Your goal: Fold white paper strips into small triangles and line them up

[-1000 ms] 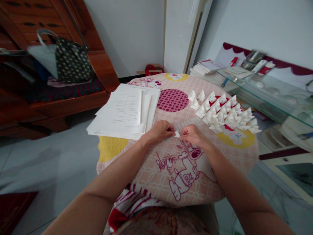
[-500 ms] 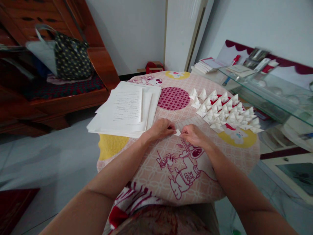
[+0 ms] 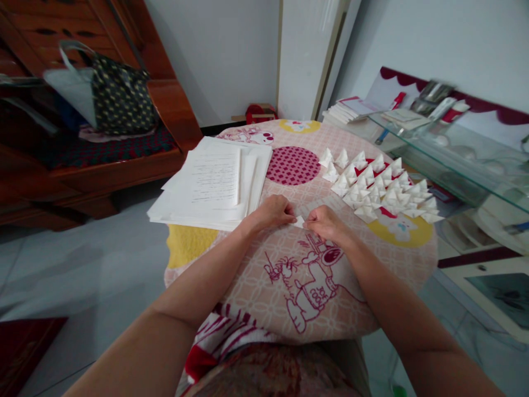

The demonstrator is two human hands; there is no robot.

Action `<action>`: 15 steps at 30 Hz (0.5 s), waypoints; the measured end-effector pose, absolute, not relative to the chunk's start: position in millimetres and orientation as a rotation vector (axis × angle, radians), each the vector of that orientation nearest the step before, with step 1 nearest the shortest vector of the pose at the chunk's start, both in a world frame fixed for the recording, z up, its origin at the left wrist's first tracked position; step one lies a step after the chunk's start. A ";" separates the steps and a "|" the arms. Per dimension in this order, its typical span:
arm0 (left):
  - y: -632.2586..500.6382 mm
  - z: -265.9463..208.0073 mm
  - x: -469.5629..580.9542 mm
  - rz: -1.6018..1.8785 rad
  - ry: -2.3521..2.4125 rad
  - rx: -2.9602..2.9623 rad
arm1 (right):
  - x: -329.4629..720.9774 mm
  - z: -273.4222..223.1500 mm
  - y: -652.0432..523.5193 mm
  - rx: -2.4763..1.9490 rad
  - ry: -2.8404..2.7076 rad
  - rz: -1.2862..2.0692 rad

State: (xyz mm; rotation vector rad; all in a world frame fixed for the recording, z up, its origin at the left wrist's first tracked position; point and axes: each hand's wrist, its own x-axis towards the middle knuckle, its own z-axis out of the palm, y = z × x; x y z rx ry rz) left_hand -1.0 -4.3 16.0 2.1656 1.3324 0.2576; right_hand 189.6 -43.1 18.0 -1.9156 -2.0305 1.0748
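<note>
Between my fingertips is a small folded piece of white paper [image 3: 299, 222], low over the middle of the cloth-covered table [image 3: 256, 275]. My left hand [image 3: 275, 211] pinches its left side, and my right hand [image 3: 324, 221] pinches the right side. The fingers partly cover the paper, so its exact fold is hard to make out. On the right part of the table stand several folded paper boats [image 3: 372, 187] in close rows. To the left of my hands lies a stack of white paper sheets [image 3: 202, 182], the top one printed with text.
A glass shelf [image 3: 454, 154] with cups and papers borders the table's right side. At the left is a wooden bench [image 3: 173, 121] with a dotted bag [image 3: 119, 99] on it. A red object [image 3: 261, 113] sits on the floor behind the table.
Both hands have shifted slightly, still pinching the folded paper between them. The boats and the paper stack stay where they were.
</note>
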 end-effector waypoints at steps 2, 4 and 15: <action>-4.4 16.6 0.7 0.241 1.360 2.174 | 189.6 17.0 -42.2 -1.925 -2.043 1.056; -5.2 17.1 2.2 0.235 1.380 2.189 | 189.8 15.6 -41.2 -1.943 -2.057 1.038; -12.0 24.2 7.8 0.148 1.469 2.253 | 187.7 14.0 -42.5 -1.969 -2.076 0.892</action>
